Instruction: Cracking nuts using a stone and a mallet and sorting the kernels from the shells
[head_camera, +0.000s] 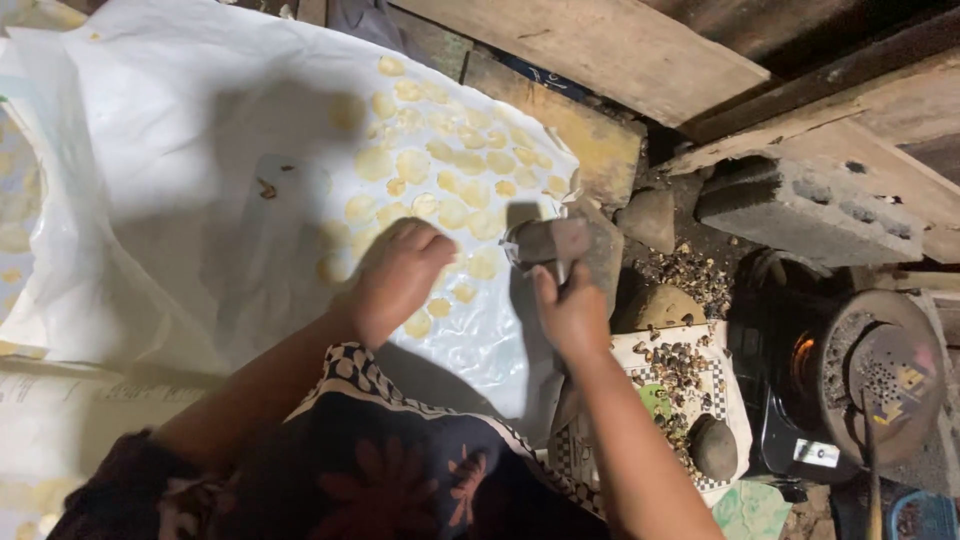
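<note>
Over white plastic sheet (180, 150): left hand (398, 275) curled, fingertips pressed among flattened yellow discs (450, 165); right hand (570, 310) clamped around grey stone pounder (550, 240).

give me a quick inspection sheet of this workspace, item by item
surface: white plastic sheet spread on the floor
job's things: flattened pale yellow discs laid in rows on the sheet; grey stone
clutter: dark shells heaped on a patterned cloth, loose round stones
grips: left hand pressed knuckles-up on the sheet among the discs; right hand closed on the grey stone
cables: nothing seen
surroundings: wooden planks, concrete block, lit stove with pan
</note>
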